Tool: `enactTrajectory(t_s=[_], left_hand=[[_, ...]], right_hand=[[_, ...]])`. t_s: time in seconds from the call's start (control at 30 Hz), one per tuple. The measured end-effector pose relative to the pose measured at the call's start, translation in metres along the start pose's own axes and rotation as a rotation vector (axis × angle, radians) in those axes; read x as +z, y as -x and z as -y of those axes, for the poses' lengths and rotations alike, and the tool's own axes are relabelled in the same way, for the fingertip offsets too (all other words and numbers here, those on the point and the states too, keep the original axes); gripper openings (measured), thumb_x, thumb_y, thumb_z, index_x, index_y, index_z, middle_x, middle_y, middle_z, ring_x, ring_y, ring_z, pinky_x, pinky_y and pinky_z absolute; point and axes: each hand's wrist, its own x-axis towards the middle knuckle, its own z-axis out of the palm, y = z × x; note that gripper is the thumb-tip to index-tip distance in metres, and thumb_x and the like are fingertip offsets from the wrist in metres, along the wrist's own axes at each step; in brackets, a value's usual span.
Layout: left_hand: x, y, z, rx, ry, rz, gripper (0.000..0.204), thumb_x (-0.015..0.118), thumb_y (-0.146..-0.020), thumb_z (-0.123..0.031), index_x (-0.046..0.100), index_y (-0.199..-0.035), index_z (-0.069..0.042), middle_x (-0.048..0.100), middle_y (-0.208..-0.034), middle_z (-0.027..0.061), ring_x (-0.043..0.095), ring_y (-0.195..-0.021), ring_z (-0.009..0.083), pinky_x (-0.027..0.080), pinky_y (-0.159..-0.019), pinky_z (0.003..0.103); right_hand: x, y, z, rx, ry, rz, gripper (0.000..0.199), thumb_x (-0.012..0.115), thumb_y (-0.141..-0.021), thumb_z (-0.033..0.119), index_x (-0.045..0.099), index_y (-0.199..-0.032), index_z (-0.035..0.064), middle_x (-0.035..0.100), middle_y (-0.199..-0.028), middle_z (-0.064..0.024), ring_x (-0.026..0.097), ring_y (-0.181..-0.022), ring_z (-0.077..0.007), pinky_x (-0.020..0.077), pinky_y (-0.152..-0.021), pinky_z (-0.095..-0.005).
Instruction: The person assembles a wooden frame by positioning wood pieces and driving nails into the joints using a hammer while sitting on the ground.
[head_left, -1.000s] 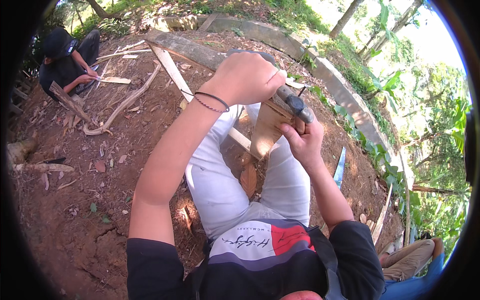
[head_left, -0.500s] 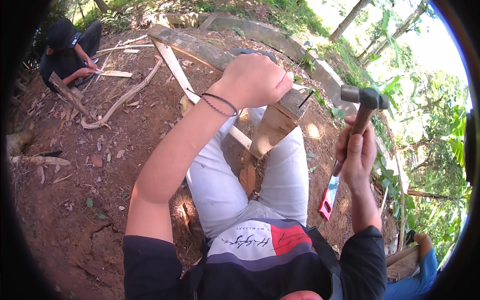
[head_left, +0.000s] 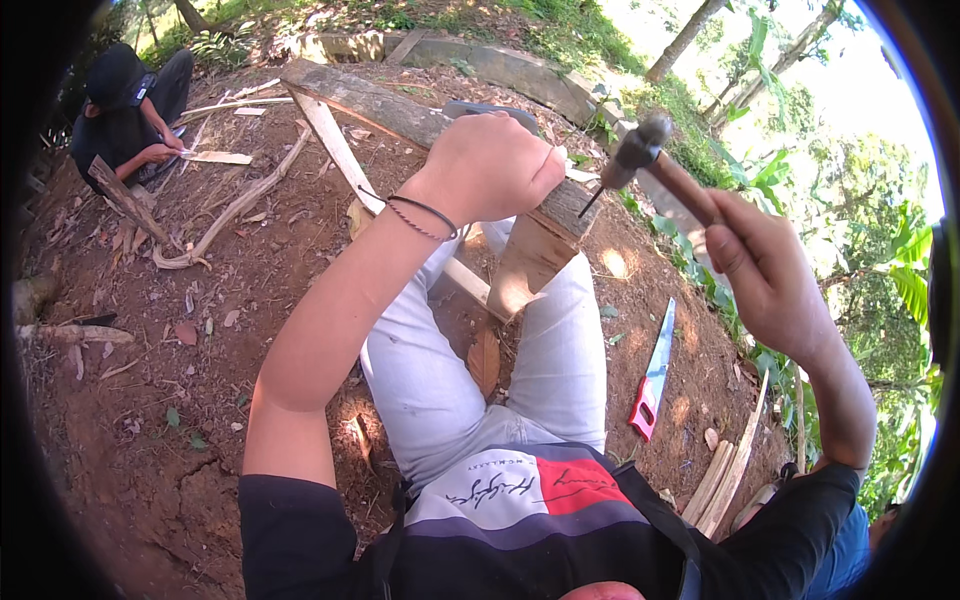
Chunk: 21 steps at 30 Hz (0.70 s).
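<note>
While your left hand [head_left: 497, 168] bears down on the grey plank [head_left: 375, 105], its fingers are curled in; their tips are hidden, so I cannot tell whether they grip the wood. Your right hand [head_left: 765, 260] is closed around the handle of the hammer [head_left: 640, 152], raised to the right of the plank. The hammer's head is right at the top of the dark nail [head_left: 591, 202], and I cannot tell whether the two touch. The nail stands tilted at the plank's near end, most of its shaft showing.

Below that end, a short board [head_left: 535, 255] slants down beside your right thigh. A pale strip [head_left: 335, 145] runs from the plank's far end toward the foot of this board, so the three pieces outline a triangle in front of you. A brown leaf [head_left: 484, 362] lies on the soil between your legs.

To your right, a saw [head_left: 655, 370] with a red handle lies on the ground, near some thin wooden slats [head_left: 725, 475]. Off to your left is a bent branch [head_left: 250, 195], and beyond it a person in dark clothes [head_left: 120, 120] sits holding a flat piece of wood [head_left: 218, 157].
</note>
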Motion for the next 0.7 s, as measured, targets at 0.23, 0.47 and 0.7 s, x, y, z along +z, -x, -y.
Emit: enactTrajectory(t_s=[0.23, 0.47, 0.7], left_hand=[[-0.002, 0.005, 0.002, -0.033, -0.026, -0.02, 0.043, 0.046, -0.09, -0.03, 0.063, -0.056, -0.009, 0.06, -0.058, 0.0156, 0.062, -0.055, 0.0335, 0.051, -0.054, 0.044], [0.001, 0.001, 0.002, -0.032, -0.023, 0.003, 0.039, 0.046, -0.09, -0.029, 0.063, -0.061, -0.01, 0.06, -0.06, 0.0135, 0.061, -0.057, 0.0335, 0.049, -0.053, 0.044], [0.004, -0.001, 0.005, -0.011, -0.032, -0.008, 0.038, 0.046, -0.089, -0.028, 0.062, -0.059, -0.011, 0.06, -0.06, 0.0136, 0.061, -0.057, 0.0339, 0.05, -0.054, 0.043]], right_hand=[[0.003, -0.008, -0.003, -0.007, 0.103, 0.002, 0.034, 0.041, -0.103, 0.025, 0.058, -0.119, 0.0002, 0.043, -0.063, 0.0049, 0.042, -0.055, -0.0061, 0.0357, -0.053, -0.0252], [-0.003, -0.007, -0.002, -0.036, 0.022, -0.157, 0.029, 0.043, -0.1, 0.019, 0.057, -0.116, -0.0015, 0.051, -0.063, -0.0005, 0.045, -0.05, -0.015, 0.0388, -0.051, -0.0329], [-0.014, -0.013, -0.024, -0.021, -0.13, -0.289, 0.036, 0.041, -0.103, 0.027, 0.054, -0.124, 0.0003, 0.038, -0.067, 0.007, 0.034, -0.054, -0.002, 0.0267, -0.045, -0.0182]])
